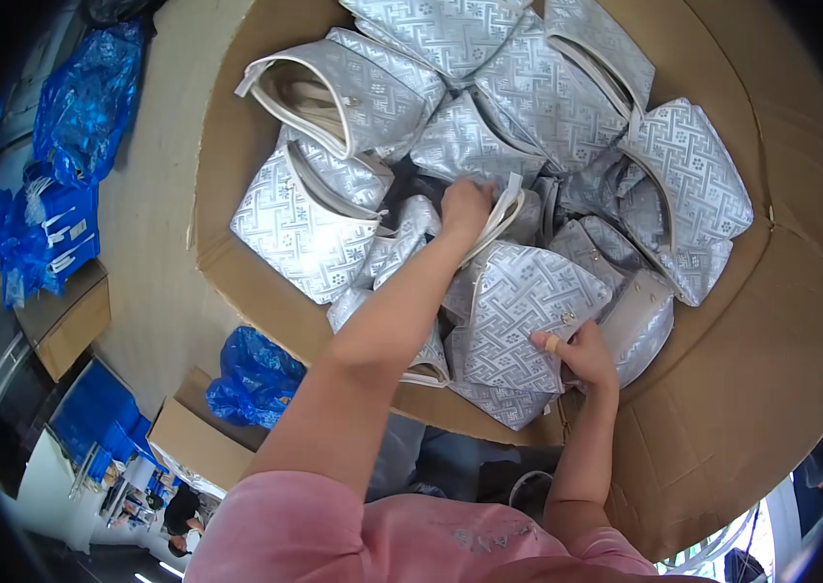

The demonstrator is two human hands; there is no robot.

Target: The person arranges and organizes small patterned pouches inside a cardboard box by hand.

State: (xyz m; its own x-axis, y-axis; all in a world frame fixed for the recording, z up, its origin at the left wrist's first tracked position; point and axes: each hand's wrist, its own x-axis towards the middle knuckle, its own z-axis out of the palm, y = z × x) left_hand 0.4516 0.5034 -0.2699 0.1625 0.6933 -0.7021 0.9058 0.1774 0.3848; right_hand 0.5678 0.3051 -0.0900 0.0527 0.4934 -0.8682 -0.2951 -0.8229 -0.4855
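Two-handed handling of one silver bag (523, 316) inside a big carton (722, 418)

Far left, outside the carton, we see crumpled blue plastic (90, 102); more blue plastic lies nearer the carton wall. Inside, left side: an open-mouthed bag (387, 102) tipped on its side, another patterned bag (285, 228) below it.

Centre: our left hand (466, 209) reaches in among the bags, partly curled, just beside the pale rim (508, 209) of the silver bag. Fingertips are hidden, so we can't tell how far open it is or whether it grips anything.

The silver bag lies near the carton's near wall, patterned face up, other bags around and under it. At its right edge, our right hand (591, 358) is mostly closed: taped thumb on the face near a small metal fitting (568, 318), fingers out of sight, apparently pinching the edge. Right of that, more bags, one standing open (698, 175).

Step in hand, as we judge it: positioning or steadying this bag among its neighbours. Next move calls for a steady right-hand hold and clearance at the rim, where neighbouring bags could snag.
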